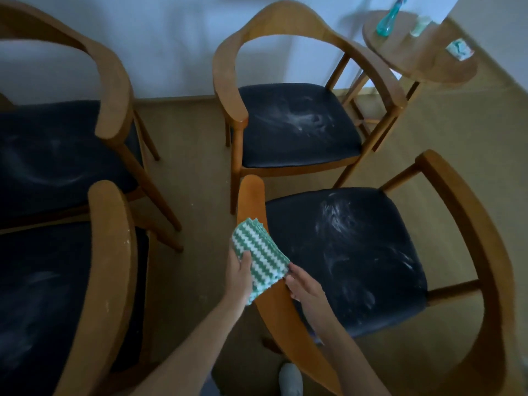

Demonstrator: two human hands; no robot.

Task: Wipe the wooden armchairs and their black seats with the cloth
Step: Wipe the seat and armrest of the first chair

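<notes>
Head view: the left hand (238,271) holds the folded cloth (257,252) on the near armchair's armrest (251,195), fingers clamped on it, while the right hand (303,285) pinches its corner. It seems best to press the cloth flat and sweep along the rail before moving to the dusty black seat (351,261).

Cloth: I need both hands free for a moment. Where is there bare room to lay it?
The black seat beside your right hand, bordered by its wooden arms, is bare; so is the far chair's seat. The round side table is crowded: teal bottle, packet.
</notes>
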